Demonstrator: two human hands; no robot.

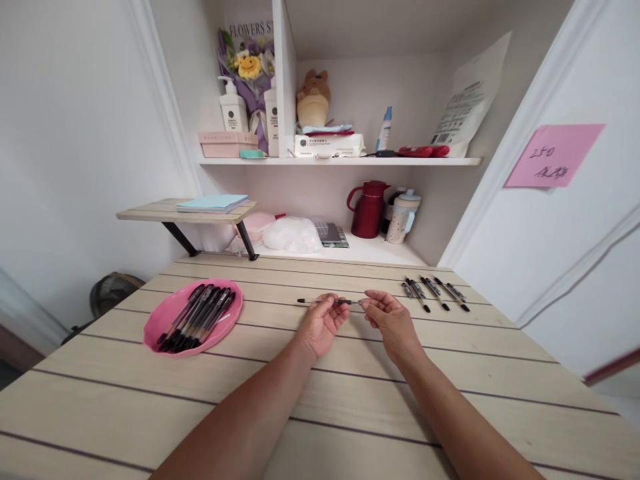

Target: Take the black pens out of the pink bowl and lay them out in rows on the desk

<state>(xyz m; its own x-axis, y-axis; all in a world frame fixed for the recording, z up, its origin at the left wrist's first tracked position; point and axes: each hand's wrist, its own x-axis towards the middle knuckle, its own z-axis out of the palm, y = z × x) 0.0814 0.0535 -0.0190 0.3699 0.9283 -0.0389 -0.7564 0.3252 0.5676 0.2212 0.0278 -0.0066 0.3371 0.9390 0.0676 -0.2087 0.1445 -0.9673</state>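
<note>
L hand (323,325) pinches thin black pen (311,301) mid-barrel, thumb + forefinger clamped. R hand (391,321) fingertips pinch the same pen's near end; other fingers curled loose. Pen is level, just above the table (350,400), long end sticking out left of L fingers. Open board all round: bare planks below the wrists and in front of the fingertips up to the table's far edge. Pink oval tray (153,328) well left of L fingers, smooth plastic, stacked w/ black pens (197,315). Row of loose pens (434,293) right of R fingers, near the far-right edge. Table is pale wood-grain slats w/ dark seams.
</note>
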